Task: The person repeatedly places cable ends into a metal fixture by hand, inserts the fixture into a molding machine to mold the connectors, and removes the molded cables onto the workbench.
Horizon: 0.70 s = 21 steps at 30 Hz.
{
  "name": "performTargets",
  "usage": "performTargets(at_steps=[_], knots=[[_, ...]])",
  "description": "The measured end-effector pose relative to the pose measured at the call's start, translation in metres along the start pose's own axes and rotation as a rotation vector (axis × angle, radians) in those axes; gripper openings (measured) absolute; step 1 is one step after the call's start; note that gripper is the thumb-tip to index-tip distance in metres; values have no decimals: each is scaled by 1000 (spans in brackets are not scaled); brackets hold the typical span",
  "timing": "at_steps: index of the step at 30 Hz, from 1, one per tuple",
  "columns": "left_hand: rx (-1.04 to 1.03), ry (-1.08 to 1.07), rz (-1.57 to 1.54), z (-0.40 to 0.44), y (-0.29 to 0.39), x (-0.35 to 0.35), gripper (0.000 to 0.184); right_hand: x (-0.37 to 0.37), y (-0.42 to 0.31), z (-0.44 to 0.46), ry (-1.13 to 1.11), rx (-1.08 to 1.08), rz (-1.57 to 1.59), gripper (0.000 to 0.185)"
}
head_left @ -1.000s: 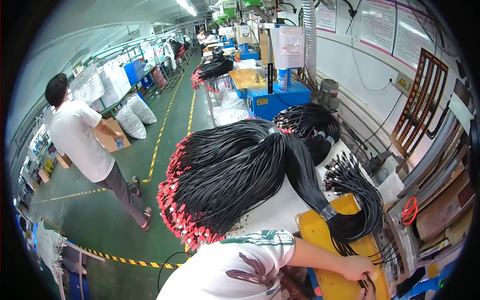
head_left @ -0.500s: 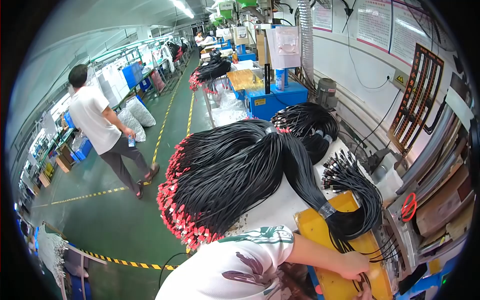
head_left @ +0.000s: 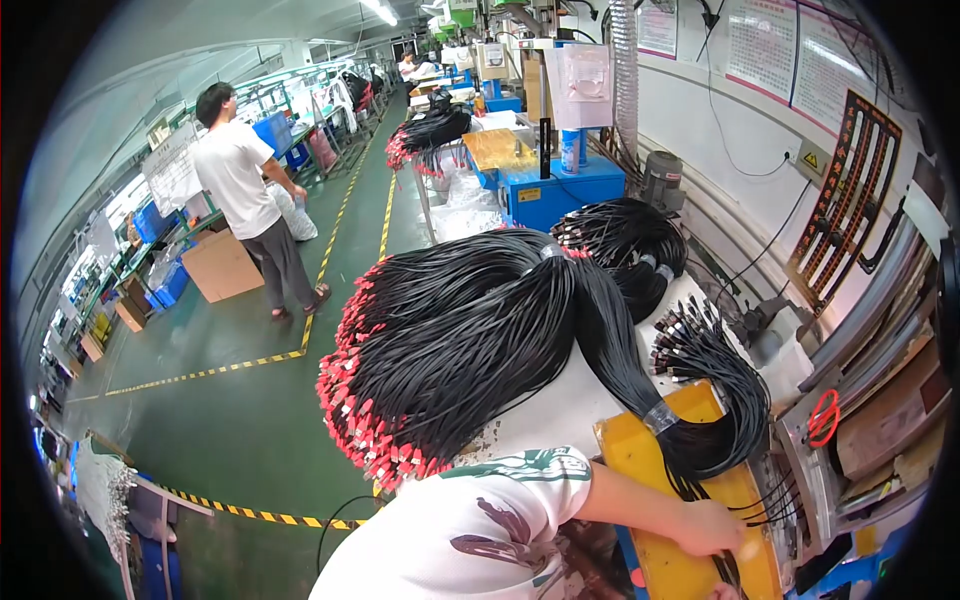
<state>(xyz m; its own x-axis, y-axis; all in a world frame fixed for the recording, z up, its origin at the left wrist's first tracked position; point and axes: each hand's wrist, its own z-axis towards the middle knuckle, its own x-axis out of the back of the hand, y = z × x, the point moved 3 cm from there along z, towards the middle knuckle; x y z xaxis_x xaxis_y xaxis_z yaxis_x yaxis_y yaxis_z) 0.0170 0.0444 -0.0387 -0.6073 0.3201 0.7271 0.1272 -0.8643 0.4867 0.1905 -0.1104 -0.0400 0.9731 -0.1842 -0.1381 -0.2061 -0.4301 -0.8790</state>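
Observation:
My left hand (head_left: 712, 528) reaches over the yellow tray (head_left: 655, 562), its fingers curled round a few black cables (head_left: 728, 570) that show just below it. Only a small part of my right hand (head_left: 724, 592) shows at the bottom edge, close to those cables; its fingers are hidden. Behind my left hand a thick bundle of black cables, bound with a clear band (head_left: 660, 418), curves over the tray. A large fan of black cables (head_left: 470, 330) with red ends (head_left: 350, 420) covers the white table (head_left: 560, 405).
More black cables (head_left: 625, 240) lie at the back. Red-handled scissors (head_left: 822, 418) are at the right. Beyond the table stands a blue machine (head_left: 565, 190). A person in a white shirt (head_left: 238, 180) stands in the aisle at the left, near a cardboard box (head_left: 222, 266).
The person in the aisle has moved right and farther off, showing the cardboard box. My right hand has dropped almost out of view. My left hand has shifted slightly over the tray.

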Motion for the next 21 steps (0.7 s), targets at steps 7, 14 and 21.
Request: performTargets(at_steps=[7,14,21], knots=[[-67,-68,-120,-5,20,36,26,11,5,13,288,-142,-15,25],[602,-711,-1491,1,22,-52,23,7,-9,7,383,307,-364,39],[647,-470,-1322,5,60,-37,34,2,-4,-4,444,591,-554,30]])
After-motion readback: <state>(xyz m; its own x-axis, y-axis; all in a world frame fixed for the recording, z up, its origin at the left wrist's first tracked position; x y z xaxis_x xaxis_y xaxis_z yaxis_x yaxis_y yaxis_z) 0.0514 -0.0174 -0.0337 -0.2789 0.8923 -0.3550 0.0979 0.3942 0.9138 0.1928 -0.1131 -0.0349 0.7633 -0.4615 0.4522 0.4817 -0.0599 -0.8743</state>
